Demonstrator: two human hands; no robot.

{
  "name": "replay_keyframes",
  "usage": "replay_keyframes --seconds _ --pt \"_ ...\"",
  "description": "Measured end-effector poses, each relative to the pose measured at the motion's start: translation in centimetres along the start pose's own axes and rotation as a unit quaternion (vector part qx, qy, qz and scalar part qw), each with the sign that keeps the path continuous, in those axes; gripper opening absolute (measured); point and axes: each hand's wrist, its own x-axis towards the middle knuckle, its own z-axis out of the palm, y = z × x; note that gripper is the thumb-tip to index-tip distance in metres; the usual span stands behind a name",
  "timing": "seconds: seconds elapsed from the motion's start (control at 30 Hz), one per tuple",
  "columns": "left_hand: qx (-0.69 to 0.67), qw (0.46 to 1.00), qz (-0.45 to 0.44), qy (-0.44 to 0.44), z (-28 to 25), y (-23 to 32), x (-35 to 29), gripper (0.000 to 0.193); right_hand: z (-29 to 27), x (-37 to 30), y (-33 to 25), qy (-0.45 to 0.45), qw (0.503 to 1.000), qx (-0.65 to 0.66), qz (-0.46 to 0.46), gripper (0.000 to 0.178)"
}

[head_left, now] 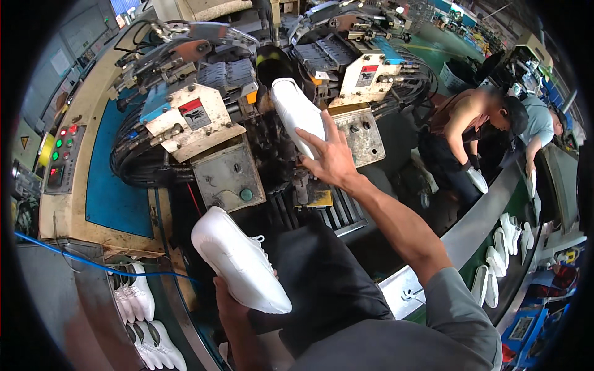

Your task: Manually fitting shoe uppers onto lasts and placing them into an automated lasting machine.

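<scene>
The room is a busy workshop, and a big, grimy machine (213, 120) with hoses (133, 157) stands in front of the person. On its left side is a panel (62, 157) with red and green lights. The left hand (229, 301) is closed around a white lace-up shoe (238, 260), low in front of the machine. The right hand (334, 154) spreads its fingers on a second white shoe (297, 111), which sits in the middle of the machine; I cannot tell if it grips it. More white shoes (143, 300) lie at the lower left. Two other people (461, 127) bend over at the right.
</scene>
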Motion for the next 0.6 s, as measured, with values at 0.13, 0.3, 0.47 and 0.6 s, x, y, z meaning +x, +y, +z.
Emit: replay_keyframes --seconds 0.13,0.3,0.47,0.6 --pt "0.018 0.996 0.003 0.086 1.2 -1.3 -1.4 0.115 1.3 -0.5 -1.3 0.002 0.999 -0.039 0.0 0.079" --pt "0.104 0.987 0.03 0.119 3.9 -2.7 -0.2 0.104 4.4 -2.0 -2.3 0.069 0.99 -0.066 -0.107 0.084" --pt "0.07 0.99 -0.018 0.121 4.7 -3.6 1.6 0.1 4.7 -1.8 -3.2 0.127 0.982 -0.048 -0.131 0.081" --pt "0.082 0.991 -0.047 0.094 6.5 -3.1 3.0 0.117 5.9 1.8 -2.3 0.133 0.98 -0.051 -0.136 0.08"
